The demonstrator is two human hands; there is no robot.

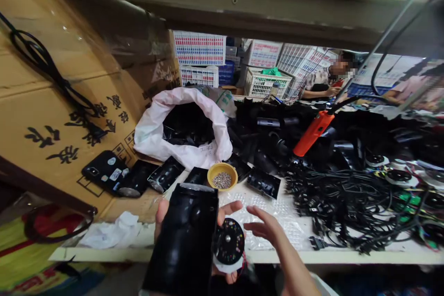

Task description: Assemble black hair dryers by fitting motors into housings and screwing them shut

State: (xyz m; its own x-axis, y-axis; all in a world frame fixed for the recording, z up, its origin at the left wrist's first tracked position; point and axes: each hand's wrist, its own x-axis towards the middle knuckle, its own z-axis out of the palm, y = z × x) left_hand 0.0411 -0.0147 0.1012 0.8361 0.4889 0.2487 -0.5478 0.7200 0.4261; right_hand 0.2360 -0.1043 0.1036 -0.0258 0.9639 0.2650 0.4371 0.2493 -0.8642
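Observation:
My left hand [229, 208] is wrapped around a black plastic housing [185, 236], thumb on its left side and fingertips showing at its right. A round black disc on a white base [229, 243], with coloured specks and a screw at its centre, sits beside the housing against my left fingers; thin red wires trail from it. My right hand [274, 231] is open just right of the disc, fingers apart, holding nothing. Beyond the housing stands a yellow bowl [211, 178] of small metal screws.
A white sack [145, 134] of black parts stands behind. More black housings [265, 182], a stickered phone [106, 171] and crumpled white paper [113, 231] lie around. Black cables [340, 194] pile up at right. An orange electric screwdriver [314, 133] hangs above the bench. A shelf beam crosses overhead; co-workers sit beyond.

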